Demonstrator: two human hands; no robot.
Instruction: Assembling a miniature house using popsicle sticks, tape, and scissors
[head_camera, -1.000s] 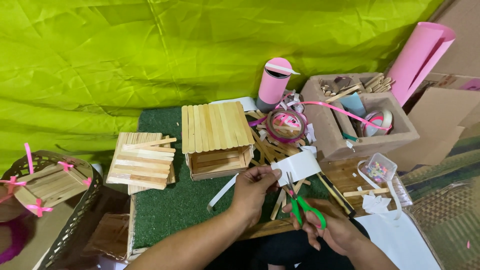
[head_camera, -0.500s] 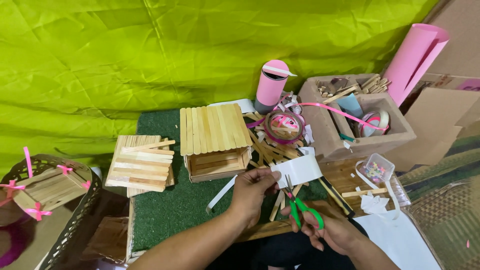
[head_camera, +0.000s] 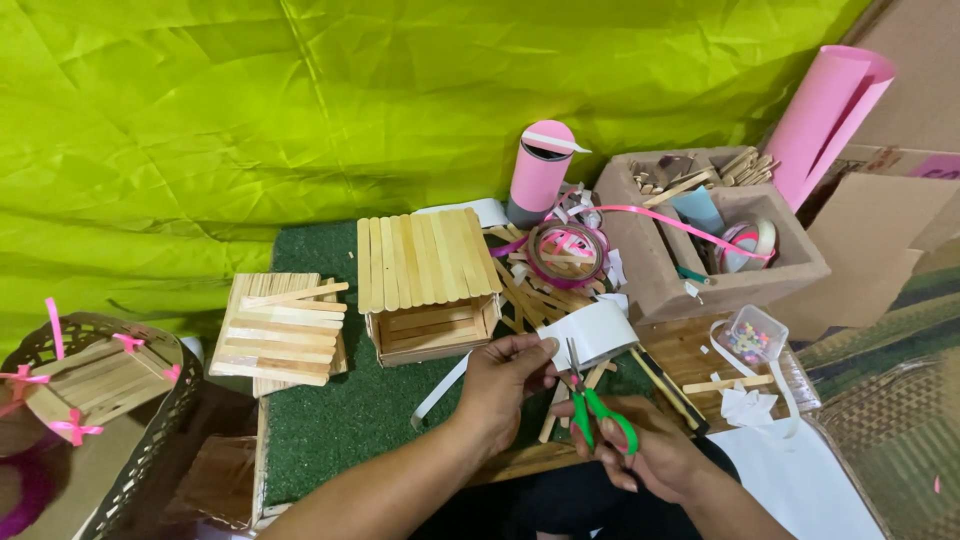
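My left hand (head_camera: 505, 385) pinches a curled white paper strip (head_camera: 598, 333) above the green turf mat (head_camera: 340, 420). A long tail of the strip hangs down to the left of the hand. My right hand (head_camera: 650, 455) holds green-handled scissors (head_camera: 592, 405), their blades pointing up and meeting the strip's lower edge. Just behind my left hand stands a small house of wooden craft sticks (head_camera: 428, 285) with a slatted roof.
A flat stack of craft-stick panels (head_camera: 282, 328) lies left of the house. Loose sticks and a pink ribbon roll (head_camera: 566, 255) sit behind, with a pink tube (head_camera: 540, 172). A cardboard box (head_camera: 715, 240) of supplies, a pink paper roll (head_camera: 825, 115) and a bead tub (head_camera: 750, 335) are right. A basket (head_camera: 95, 385) stands at left.
Both hands have stayed close together at the strip; the scissors have shifted slightly up against the paper's edge. The view has tilted a little.
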